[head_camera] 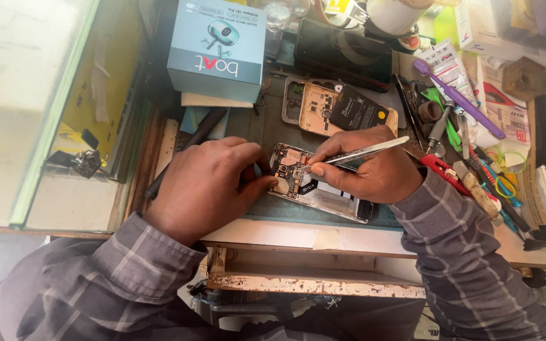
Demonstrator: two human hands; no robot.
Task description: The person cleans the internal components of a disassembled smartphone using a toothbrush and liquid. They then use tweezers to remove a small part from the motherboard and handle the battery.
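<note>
An opened phone [298,180] lies on the dark mat, its circuit board bare. My left hand [206,186] rests on the phone's left end and pins it down with thumb and fingers. My right hand [374,167] holds metal tweezers [361,151], their tip touching the board near the middle. Behind lies a second opened phone body [314,107] with a black battery [358,113] on it.
A grey-blue earbuds box [217,47] stands at the back left. On the right lie a purple toothbrush [459,98], a red-handled tool [443,172], green tweezers and several other hand tools. A black stick [188,148] lies left of my hand. A worn wooden drawer edge [314,284] runs below.
</note>
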